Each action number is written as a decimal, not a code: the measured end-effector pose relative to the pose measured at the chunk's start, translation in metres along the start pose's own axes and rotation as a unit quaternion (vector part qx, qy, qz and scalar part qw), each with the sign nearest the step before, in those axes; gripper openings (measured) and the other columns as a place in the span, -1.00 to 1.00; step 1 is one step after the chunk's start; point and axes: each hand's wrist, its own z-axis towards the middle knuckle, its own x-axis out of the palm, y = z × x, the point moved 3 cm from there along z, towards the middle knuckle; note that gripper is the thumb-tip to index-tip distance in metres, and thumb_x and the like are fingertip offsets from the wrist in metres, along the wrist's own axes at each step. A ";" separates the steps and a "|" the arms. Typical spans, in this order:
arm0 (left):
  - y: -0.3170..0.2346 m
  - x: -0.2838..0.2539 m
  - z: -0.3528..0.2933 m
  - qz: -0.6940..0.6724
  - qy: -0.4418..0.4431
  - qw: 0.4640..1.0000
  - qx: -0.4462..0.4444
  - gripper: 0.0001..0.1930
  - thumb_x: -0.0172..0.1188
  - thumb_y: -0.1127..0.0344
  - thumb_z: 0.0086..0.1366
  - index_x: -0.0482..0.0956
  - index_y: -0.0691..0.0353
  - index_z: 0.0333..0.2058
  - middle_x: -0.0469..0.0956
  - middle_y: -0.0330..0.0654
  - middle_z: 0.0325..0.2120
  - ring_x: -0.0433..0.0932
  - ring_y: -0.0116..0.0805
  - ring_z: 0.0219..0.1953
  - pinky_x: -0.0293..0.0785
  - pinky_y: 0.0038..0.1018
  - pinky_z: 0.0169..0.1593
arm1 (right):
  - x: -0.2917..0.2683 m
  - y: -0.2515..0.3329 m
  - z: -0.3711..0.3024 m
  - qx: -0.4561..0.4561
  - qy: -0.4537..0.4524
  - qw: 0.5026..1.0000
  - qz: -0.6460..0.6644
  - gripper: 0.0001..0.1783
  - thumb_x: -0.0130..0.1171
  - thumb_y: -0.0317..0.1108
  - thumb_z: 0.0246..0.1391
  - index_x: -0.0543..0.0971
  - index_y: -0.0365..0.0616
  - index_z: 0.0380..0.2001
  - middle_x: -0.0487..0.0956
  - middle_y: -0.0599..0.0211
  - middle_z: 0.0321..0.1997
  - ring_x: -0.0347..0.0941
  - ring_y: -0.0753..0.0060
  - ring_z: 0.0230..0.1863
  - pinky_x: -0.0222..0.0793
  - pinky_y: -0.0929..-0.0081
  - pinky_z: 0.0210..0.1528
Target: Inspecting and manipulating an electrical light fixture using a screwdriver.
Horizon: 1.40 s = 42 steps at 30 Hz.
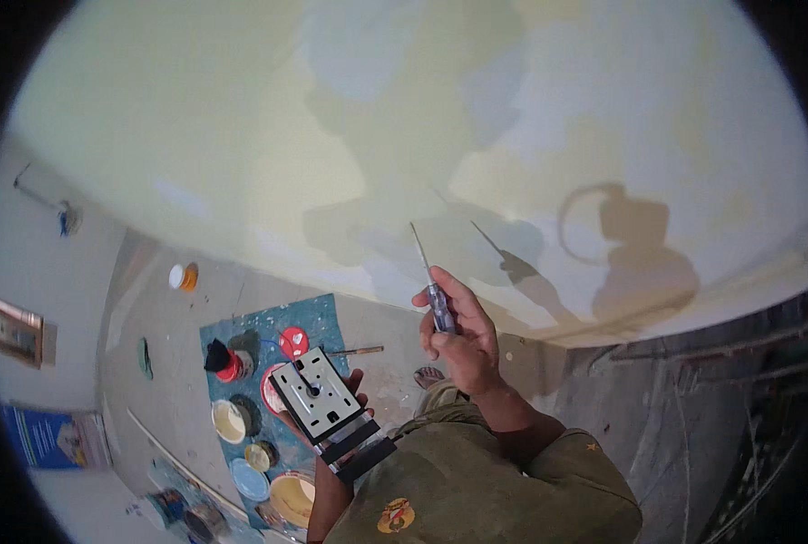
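gripping a screwdriver point(440, 309) by its clear handle in the right hand point(463, 335), with fingers closed round it and the tip pointing far, casting a shadow point(538, 288) to the right on the pale wall point(195, 136). clasping a slotted metal plate point(319, 409) in the left hand point(357, 383), near and to the left of the screwdriver, fingertips showing past the right edge. having a teal mat point(316, 311) on the floor to the left, with a red lid point(293, 342) and pale yellow bucket point(231, 422) on top.

Blue floor sheet point(321, 314); orange-and-white tub point(184, 277)
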 end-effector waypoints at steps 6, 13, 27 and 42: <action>0.009 -0.013 -0.014 -0.012 0.012 0.996 0.092 0.16 0.19 -0.55 0.08 0.02 0.08 0.46 0.11 0.33 0.36 0.33 0.35 0.27 0.32 0.26 0.24 | 0.011 -0.023 0.030 0.112 0.160 0.925 0.325 -0.12 -0.09 -0.02 0.15 0.11 -0.31 0.45 0.45 -0.04 0.13 0.45 0.36 -0.28 0.39 0.51 -0.38; 0.013 -0.035 -0.025 0.059 -0.020 0.975 0.213 0.22 0.20 -0.56 0.05 0.05 0.32 0.40 0.25 0.31 0.28 0.41 0.30 0.21 0.35 0.26 0.23 | 0.011 -0.069 0.046 0.185 0.236 0.873 0.384 -0.13 -0.19 0.10 0.20 0.17 -0.32 0.42 0.49 -0.05 0.09 0.46 0.37 -0.28 0.40 0.51 -0.45; -0.001 -0.048 -0.047 0.120 -0.065 0.962 0.235 0.06 0.20 -0.45 0.16 0.09 0.17 0.41 0.33 0.25 0.21 0.46 0.30 0.12 0.44 0.27 0.13 | -0.108 -0.071 0.054 0.066 -0.233 0.967 0.084 -0.55 0.08 -0.34 0.33 0.37 -0.11 0.24 0.51 0.33 -0.20 0.27 0.74 -0.58 0.14 0.74 -0.68; 0.005 0.009 0.003 0.069 0.072 0.992 0.075 0.09 0.39 -0.26 0.13 0.09 0.50 0.32 0.33 0.30 0.20 0.46 0.29 0.17 0.45 0.19 0.17 | -0.115 -0.025 0.004 0.027 -0.308 0.947 0.090 -0.64 0.13 -0.32 0.31 0.47 -0.03 0.15 0.51 0.43 -0.26 0.24 0.75 -0.59 0.12 0.73 -0.66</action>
